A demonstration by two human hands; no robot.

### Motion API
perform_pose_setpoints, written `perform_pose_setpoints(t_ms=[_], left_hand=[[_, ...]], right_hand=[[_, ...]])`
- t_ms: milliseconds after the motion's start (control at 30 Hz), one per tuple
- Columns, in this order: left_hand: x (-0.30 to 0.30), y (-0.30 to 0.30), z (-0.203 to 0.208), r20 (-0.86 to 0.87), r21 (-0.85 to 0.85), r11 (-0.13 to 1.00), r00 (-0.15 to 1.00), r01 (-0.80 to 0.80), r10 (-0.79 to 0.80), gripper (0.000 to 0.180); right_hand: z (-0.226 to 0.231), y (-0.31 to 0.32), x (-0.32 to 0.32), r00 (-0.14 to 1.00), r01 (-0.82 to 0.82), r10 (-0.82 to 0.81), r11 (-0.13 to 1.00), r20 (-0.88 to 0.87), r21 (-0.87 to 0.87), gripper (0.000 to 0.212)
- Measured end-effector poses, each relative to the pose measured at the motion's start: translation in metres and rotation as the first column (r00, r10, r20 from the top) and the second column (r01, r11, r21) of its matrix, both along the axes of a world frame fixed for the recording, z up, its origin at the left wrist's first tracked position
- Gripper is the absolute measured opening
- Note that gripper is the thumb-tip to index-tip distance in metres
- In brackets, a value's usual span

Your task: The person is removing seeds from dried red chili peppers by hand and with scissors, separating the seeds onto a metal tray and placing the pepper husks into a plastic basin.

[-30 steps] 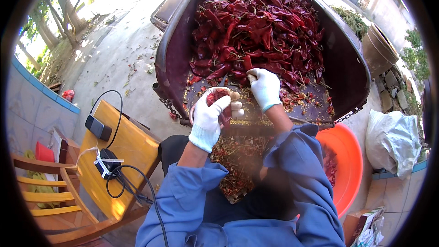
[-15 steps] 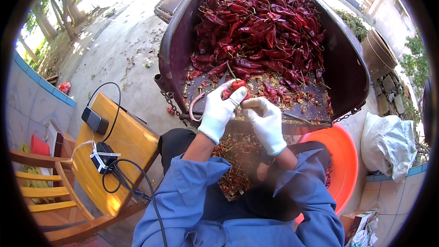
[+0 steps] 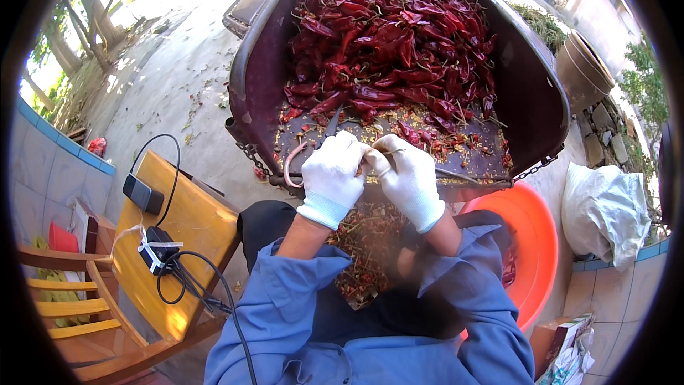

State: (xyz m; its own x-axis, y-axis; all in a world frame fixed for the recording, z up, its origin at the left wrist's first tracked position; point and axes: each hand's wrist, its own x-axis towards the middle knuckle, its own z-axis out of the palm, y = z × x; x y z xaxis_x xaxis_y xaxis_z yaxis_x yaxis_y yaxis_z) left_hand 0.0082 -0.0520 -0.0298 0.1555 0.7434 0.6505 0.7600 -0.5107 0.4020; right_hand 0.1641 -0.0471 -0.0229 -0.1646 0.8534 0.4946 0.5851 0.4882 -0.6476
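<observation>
My gloved left hand (image 3: 333, 177) and gloved right hand (image 3: 411, 180) meet fingertip to fingertip above the front edge of a dark red cart bed (image 3: 251, 93). Both are closed in a pinch. A thin greenish stem (image 3: 394, 150) shows at the right fingertips. The red chili pepper in my left fingers is almost wholly covered by the gloves. Behind the hands, a large heap of dried red chili peppers (image 3: 388, 36) fills the cart. Just beyond my left hand lie a dark pointed blade (image 3: 333, 122) and a pinkish curved handle (image 3: 291, 162).
Below my hands, stems and scraps (image 3: 360, 242) lie between my legs. An orange basin (image 3: 538, 257) stands at my right, near a white sack (image 3: 604, 214). At left, a wooden chair (image 3: 167, 224) carries black adapters and a cable (image 3: 226, 281) that runs to me. Chains hang at the cart's corners.
The red pepper, plainly visible in my left hand before, is now mostly hidden. My hands have come together, with the backs of the gloves uppermost. The whole view has shifted slightly.
</observation>
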Motion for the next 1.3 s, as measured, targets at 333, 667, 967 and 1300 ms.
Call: perform_pose_setpoints(t_ms=[333,667,967,1300], left_hand=[[-0.001,0.000,-0.002,0.184,-0.053,0.997,0.982,0.050,-0.040,0.021],[0.000,-0.008,0.000,0.896,-0.311,0.804,0.439,0.507,0.069,0.013],[-0.018,-0.004,0.015,0.985,-0.139,0.666,0.032,0.733,0.171,0.020],[-0.033,-0.001,0.016,0.985,-0.023,0.703,-0.104,0.711,0.138,0.044]], right_hand=[[0.006,-0.002,-0.001,0.980,0.057,-0.105,0.962,0.168,0.267,0.011],[0.024,0.000,-0.007,0.670,-0.336,-0.195,0.780,-0.716,-0.527,0.031],[0.021,0.024,0.020,0.576,-0.281,-0.306,0.797,-0.758,-0.535,0.039],[0.004,0.051,0.025,0.941,-0.158,0.226,0.951,0.251,-0.265,0.028]])
